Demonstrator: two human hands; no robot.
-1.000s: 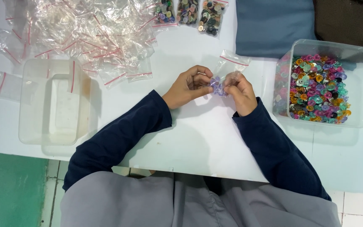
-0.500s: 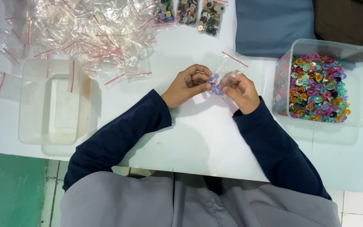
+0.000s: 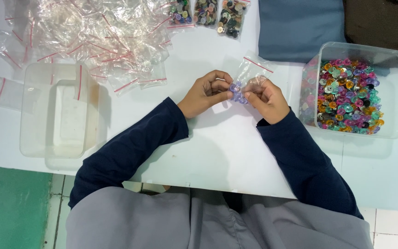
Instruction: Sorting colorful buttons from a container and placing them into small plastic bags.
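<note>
Two hands are seen together at the centre of the frame, above the white table (image 3: 217, 152). A small clear zip bag (image 3: 250, 69) with a red strip at its mouth is held between them, and a little cluster of purple buttons (image 3: 237, 93) is seen at its lower end, directly between the fingertips. The left hand (image 3: 206, 92) is closed in a pinch on the buttons and the bag's lower corner from the left side. The right hand (image 3: 266, 99) is also closed, its fingers pinched on the bag from the right. The long axis of the bag runs from the fingers up and to the right, so the mouth is pointed toward the upper right of the frame, away from both hands. Neither hand is clearly nearer; the buttons are touched by both.

At the right edge, a clear plastic tub (image 3: 395, 60) is placed, and it is filled with mixed coloured buttons (image 3: 348, 94). At the left, an empty clear container (image 3: 33, 115) is set on the table edge. In the upper left, a heap of empty clear bags (image 3: 93, 37) is spread. At the top centre, three filled bags of buttons (image 3: 208, 14) are laid side by side. A blue cloth (image 3: 300, 27) is seen at the upper right.
</note>
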